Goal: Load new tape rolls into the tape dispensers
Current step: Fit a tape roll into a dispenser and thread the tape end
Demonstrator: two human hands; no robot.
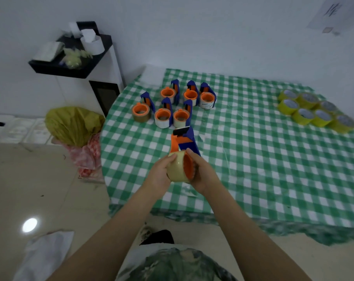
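Observation:
Over the near edge of the table I hold a blue and orange tape dispenser (185, 141) with a pale tape roll (177, 169) on its orange hub. My left hand (162, 175) grips the roll from the left. From the right, my right hand (202, 173) grips the dispenser's body beside the hub. The dispenser's black toothed blade points away from me. Several more blue and orange dispensers (172, 104) with rolls on them stand in two rows at the far left of the table. Several yellow tape rolls (316, 113) lie grouped at the far right.
The table has a green and white checked cloth (253, 159). A yellow-green bag (73, 124) sits on the floor left of the table, over pink patterned wrapping. A white cabinet with a black tray of odds and ends (70, 55) stands behind it.

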